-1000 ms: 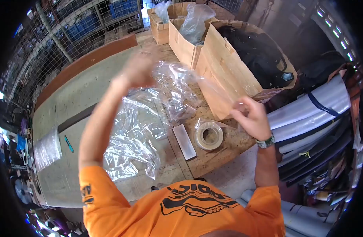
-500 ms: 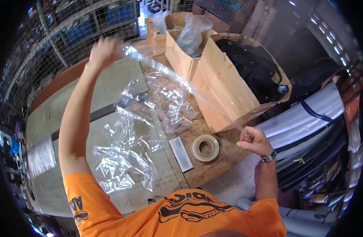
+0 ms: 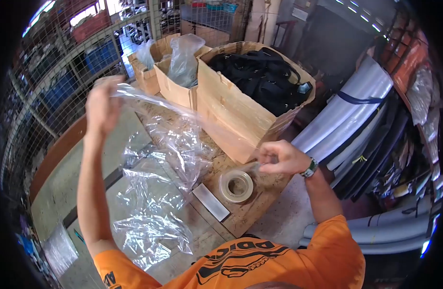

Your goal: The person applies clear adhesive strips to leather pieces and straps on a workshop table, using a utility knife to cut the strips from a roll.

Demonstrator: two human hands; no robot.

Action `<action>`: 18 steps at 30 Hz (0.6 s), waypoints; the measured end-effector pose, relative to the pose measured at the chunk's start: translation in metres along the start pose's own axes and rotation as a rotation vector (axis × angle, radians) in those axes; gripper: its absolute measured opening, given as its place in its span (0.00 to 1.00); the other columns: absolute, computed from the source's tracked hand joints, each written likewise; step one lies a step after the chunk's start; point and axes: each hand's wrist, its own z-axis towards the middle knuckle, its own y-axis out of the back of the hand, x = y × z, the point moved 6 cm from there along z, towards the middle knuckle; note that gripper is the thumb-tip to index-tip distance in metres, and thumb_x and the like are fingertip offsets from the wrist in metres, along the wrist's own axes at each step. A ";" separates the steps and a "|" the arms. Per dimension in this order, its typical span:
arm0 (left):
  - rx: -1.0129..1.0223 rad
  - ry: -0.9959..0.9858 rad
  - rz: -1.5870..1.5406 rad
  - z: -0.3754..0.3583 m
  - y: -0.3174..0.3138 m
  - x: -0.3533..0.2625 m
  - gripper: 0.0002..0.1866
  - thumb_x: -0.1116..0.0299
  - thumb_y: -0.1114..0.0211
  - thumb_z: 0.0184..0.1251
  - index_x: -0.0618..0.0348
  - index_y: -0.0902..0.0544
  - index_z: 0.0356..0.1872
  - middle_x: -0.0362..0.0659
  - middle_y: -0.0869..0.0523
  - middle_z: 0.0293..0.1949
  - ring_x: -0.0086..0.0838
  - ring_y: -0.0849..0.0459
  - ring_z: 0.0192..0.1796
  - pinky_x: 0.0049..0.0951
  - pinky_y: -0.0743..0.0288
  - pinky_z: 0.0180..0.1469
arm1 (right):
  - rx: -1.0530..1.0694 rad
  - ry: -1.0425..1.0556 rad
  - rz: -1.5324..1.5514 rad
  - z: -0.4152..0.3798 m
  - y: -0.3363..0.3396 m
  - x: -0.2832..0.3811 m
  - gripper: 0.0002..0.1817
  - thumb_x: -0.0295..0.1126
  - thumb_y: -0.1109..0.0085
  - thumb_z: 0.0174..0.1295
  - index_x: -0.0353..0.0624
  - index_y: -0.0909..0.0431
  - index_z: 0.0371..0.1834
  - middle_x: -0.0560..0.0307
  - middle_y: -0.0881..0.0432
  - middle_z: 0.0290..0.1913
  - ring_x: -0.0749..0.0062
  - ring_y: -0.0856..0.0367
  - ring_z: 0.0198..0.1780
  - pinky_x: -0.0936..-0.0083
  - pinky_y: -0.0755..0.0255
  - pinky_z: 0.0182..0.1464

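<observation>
A strip of clear plastic film [image 3: 175, 107] is stretched between my two hands above the table. My left hand [image 3: 104, 108], slightly blurred, is raised at the upper left and closed on one end. My right hand [image 3: 281, 158], wearing a wristwatch, pinches the other end near the large cardboard box. Below it lies a roll of tape [image 3: 223, 185], close to a flat pale rectangular block [image 3: 211, 202]. Crumpled clear plastic sheets or bags [image 3: 154, 192] cover the middle of the table.
A large cardboard box [image 3: 231, 130] holds black straps [image 3: 260, 77]; a smaller box [image 3: 175, 94] holds a plastic bag [image 3: 183, 58]. Wrapped silvery rolls [image 3: 346, 106] lean at the right. A wire mesh fence [image 3: 62, 86] stands behind. A bundle of clear plastic [image 3: 60, 248] lies at left.
My left hand has come lower and a little left, and my right hand has shifted left, the film still between them. The head view has turned, so the boxes appear further left.
</observation>
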 end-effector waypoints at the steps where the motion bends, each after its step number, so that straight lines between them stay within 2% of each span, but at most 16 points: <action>1: 0.057 0.049 0.171 -0.003 0.002 0.036 0.22 0.74 0.37 0.60 0.59 0.16 0.57 0.54 0.13 0.55 0.51 0.17 0.59 0.43 0.23 0.62 | -0.018 -0.071 -0.035 -0.006 0.008 -0.014 0.10 0.30 0.28 0.58 0.38 0.19 0.36 0.62 0.16 0.28 0.82 0.19 0.29 0.78 0.27 0.32; 2: 0.115 0.098 0.341 -0.012 0.000 0.069 0.23 0.71 0.36 0.62 0.58 0.17 0.61 0.56 0.14 0.57 0.52 0.17 0.60 0.43 0.23 0.63 | -0.034 -0.147 -0.066 -0.013 0.016 -0.028 0.10 0.31 0.28 0.58 0.38 0.19 0.36 0.60 0.15 0.29 0.80 0.17 0.29 0.77 0.26 0.32; 3: 0.411 0.276 0.452 -0.040 -0.032 0.130 0.25 0.68 0.34 0.62 0.58 0.19 0.63 0.57 0.16 0.60 0.53 0.19 0.64 0.44 0.26 0.66 | -0.052 -0.223 -0.094 -0.021 0.018 -0.039 0.11 0.32 0.28 0.58 0.38 0.18 0.35 0.58 0.13 0.31 0.77 0.16 0.30 0.76 0.25 0.33; 4: 0.700 0.455 0.567 -0.070 -0.057 0.172 0.28 0.64 0.31 0.62 0.57 0.21 0.65 0.58 0.17 0.63 0.54 0.22 0.67 0.45 0.28 0.69 | -0.118 -0.164 -0.111 -0.023 0.015 -0.037 0.11 0.33 0.28 0.58 0.38 0.18 0.36 0.57 0.13 0.31 0.75 0.15 0.30 0.75 0.25 0.33; 5: 0.998 0.431 0.665 -0.080 -0.057 0.124 0.31 0.62 0.28 0.59 0.58 0.21 0.65 0.59 0.19 0.65 0.54 0.25 0.71 0.46 0.31 0.72 | -0.186 -0.098 -0.136 -0.019 0.011 -0.032 0.11 0.34 0.28 0.58 0.38 0.18 0.36 0.55 0.13 0.32 0.72 0.14 0.31 0.74 0.24 0.34; 6: 1.037 0.423 0.643 -0.092 -0.066 0.104 0.36 0.58 0.24 0.55 0.59 0.22 0.66 0.58 0.21 0.67 0.53 0.30 0.74 0.45 0.34 0.75 | -0.255 -0.031 -0.161 -0.012 0.008 -0.028 0.12 0.35 0.29 0.58 0.38 0.18 0.36 0.54 0.13 0.33 0.70 0.14 0.31 0.72 0.24 0.35; 7: 1.075 0.415 0.620 -0.103 -0.075 0.083 0.40 0.54 0.21 0.51 0.60 0.22 0.66 0.58 0.23 0.70 0.51 0.34 0.78 0.45 0.38 0.78 | -0.266 0.008 -0.156 -0.002 -0.002 -0.030 0.13 0.36 0.30 0.58 0.38 0.19 0.37 0.50 0.14 0.32 0.62 0.13 0.33 0.68 0.24 0.36; 8: 0.707 0.174 0.365 -0.099 -0.088 0.047 0.40 0.61 0.19 0.49 0.61 0.23 0.67 0.57 0.24 0.70 0.54 0.35 0.78 0.48 0.38 0.78 | -0.277 0.011 -0.177 0.009 -0.013 -0.026 0.13 0.36 0.30 0.58 0.39 0.19 0.38 0.50 0.15 0.31 0.61 0.13 0.33 0.67 0.24 0.35; 9: 0.532 -0.036 0.227 -0.086 -0.089 -0.017 0.45 0.65 0.17 0.45 0.61 0.25 0.69 0.57 0.26 0.72 0.54 0.36 0.78 0.50 0.39 0.78 | -0.276 0.015 -0.198 0.022 -0.025 -0.019 0.14 0.37 0.30 0.58 0.39 0.20 0.38 0.50 0.16 0.30 0.60 0.14 0.33 0.66 0.24 0.35; 11: 0.538 -0.080 -0.209 -0.084 -0.094 -0.128 0.33 0.70 0.22 0.46 0.57 0.18 0.60 0.52 0.19 0.64 0.51 0.29 0.73 0.50 0.39 0.77 | -0.272 0.062 -0.217 0.045 -0.047 0.001 0.14 0.37 0.30 0.58 0.39 0.20 0.39 0.50 0.17 0.29 0.58 0.15 0.32 0.64 0.26 0.35; 12: 0.531 -0.091 -0.355 -0.086 -0.096 -0.159 0.28 0.72 0.25 0.47 0.55 0.15 0.56 0.50 0.16 0.60 0.50 0.26 0.70 0.50 0.39 0.76 | -0.264 0.105 -0.220 0.054 -0.056 0.015 0.15 0.37 0.30 0.57 0.39 0.20 0.40 0.50 0.18 0.28 0.57 0.16 0.31 0.63 0.26 0.34; 13: 0.505 -0.142 -0.364 -0.084 -0.100 -0.174 0.24 0.75 0.28 0.47 0.53 0.12 0.51 0.47 0.12 0.56 0.48 0.23 0.68 0.51 0.39 0.76 | -0.253 0.150 -0.224 0.059 -0.060 0.028 0.15 0.37 0.30 0.57 0.39 0.21 0.40 0.50 0.19 0.27 0.56 0.16 0.30 0.62 0.27 0.34; 15: 0.397 -0.324 -0.102 -0.066 -0.104 -0.176 0.22 0.77 0.30 0.47 0.52 0.10 0.48 0.46 0.12 0.55 0.47 0.21 0.66 0.47 0.33 0.72 | -0.180 0.172 -0.226 0.057 -0.048 0.048 0.14 0.36 0.30 0.57 0.40 0.20 0.40 0.52 0.20 0.25 0.58 0.17 0.28 0.62 0.28 0.32; 17: 0.325 -0.037 -0.044 -0.032 -0.078 -0.105 0.27 0.83 0.32 0.39 0.56 0.11 0.47 0.49 0.12 0.55 0.49 0.19 0.64 0.44 0.26 0.67 | -0.124 0.092 -0.172 0.040 -0.026 0.055 0.13 0.35 0.30 0.57 0.40 0.20 0.39 0.55 0.22 0.22 0.64 0.20 0.25 0.65 0.30 0.30; 18: 0.291 0.128 -0.005 -0.019 -0.060 -0.065 0.27 0.85 0.34 0.40 0.57 0.12 0.48 0.51 0.11 0.52 0.50 0.15 0.56 0.44 0.22 0.59 | -0.094 0.013 -0.124 0.030 -0.012 0.052 0.12 0.34 0.29 0.57 0.40 0.20 0.38 0.57 0.23 0.20 0.68 0.22 0.23 0.67 0.31 0.29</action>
